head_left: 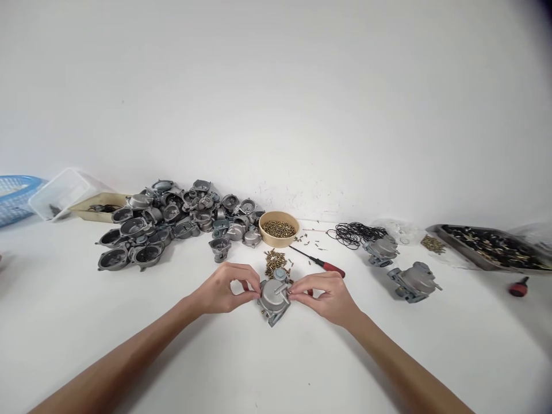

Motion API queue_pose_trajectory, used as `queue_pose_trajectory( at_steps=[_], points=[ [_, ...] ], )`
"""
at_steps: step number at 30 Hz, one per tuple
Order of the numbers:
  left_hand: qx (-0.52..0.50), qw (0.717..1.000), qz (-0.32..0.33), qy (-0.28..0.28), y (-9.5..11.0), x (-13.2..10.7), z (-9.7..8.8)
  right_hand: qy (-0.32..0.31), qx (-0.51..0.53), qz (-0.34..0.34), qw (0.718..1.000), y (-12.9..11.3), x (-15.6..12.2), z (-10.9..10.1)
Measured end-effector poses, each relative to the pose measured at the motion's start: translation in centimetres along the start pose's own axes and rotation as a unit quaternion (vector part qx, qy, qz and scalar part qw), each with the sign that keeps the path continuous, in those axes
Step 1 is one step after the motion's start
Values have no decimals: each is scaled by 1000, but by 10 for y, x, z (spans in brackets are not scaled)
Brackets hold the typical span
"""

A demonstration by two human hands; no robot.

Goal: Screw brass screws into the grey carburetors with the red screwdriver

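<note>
A grey metal carburetor body (274,296) rests on the white table between both hands. My left hand (224,289) pinches its left side with closed fingers. My right hand (325,296) grips its right side, fingertips pressed at the top edge. Just behind the part lies a small heap of brass screws (274,261). A red-handled screwdriver (321,263) lies right of the screws, close to my right hand.
A big pile of grey metal bowls (168,221) sits back left, a tan bowl of screws (279,228) behind centre. Black O-rings (354,233), two assembled carburetors (414,280), a tray of black parts (495,246), plastic containers (64,192) and a blue basket (15,195) line the back.
</note>
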State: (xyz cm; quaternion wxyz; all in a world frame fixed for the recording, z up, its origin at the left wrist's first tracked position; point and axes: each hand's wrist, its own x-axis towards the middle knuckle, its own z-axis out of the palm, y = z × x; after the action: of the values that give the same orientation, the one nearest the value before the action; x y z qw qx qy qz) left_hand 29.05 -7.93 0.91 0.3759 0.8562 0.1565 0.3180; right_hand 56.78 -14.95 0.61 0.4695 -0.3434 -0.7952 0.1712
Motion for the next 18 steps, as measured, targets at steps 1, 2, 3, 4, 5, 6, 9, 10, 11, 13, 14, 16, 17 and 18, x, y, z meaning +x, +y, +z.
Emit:
queue_pose_trajectory(
  at_steps=[1, 2, 3, 4, 5, 6, 9, 10, 11, 13, 14, 16, 17, 18],
  points=[
    [-2, 1000, -7, -6, 1, 0, -1, -2, -3, 1, 1000, -1, 0, 1],
    [-6, 1000, -15, -12, 3, 0, -1, -4, -7, 4, 1000, -2, 1, 1],
    [-10, 1000, -25, -16, 5, -1, 0, -7, -11, 7, 1000, -3, 1, 2],
    [-14, 999, -36, -17, 8, -1, 1, -10, -14, 8, 1000, -5, 1, 3],
    [-18, 999, -48, -16, 10, -1, 3, -12, -17, 3, 1000, -6, 2, 4],
    [-18, 998, -61, -14, 13, -1, 6, -13, -19, -8, 1000, -8, 2, 5],
    [14, 995, -97, -9, 20, -1, 19, -16, -33, -48, 998, -12, 3, 8],
    [33, 994, -100, -6, 21, -1, 24, -16, -41, -60, 997, -13, 3, 8],
    [52, 994, -99, -1, 21, -1, 28, -18, -50, -69, 996, -14, 3, 8],
    [80, 993, -85, 11, 21, -2, 34, -18, -70, -89, 993, -17, 3, 9],
    [88, 993, -77, 15, 21, -2, 36, -18, -80, -102, 991, -18, 3, 10],
    [95, 993, -64, 19, 21, -2, 37, -15, -104, -132, 986, -21, 1, 11],
    [97, 993, -59, 18, 21, -2, 37, -13, -117, -148, 982, -22, 1, 12],
    [98, 994, -54, 17, 22, -2, 36, -11, -129, -162, 978, -22, 0, 13]
  ],
)
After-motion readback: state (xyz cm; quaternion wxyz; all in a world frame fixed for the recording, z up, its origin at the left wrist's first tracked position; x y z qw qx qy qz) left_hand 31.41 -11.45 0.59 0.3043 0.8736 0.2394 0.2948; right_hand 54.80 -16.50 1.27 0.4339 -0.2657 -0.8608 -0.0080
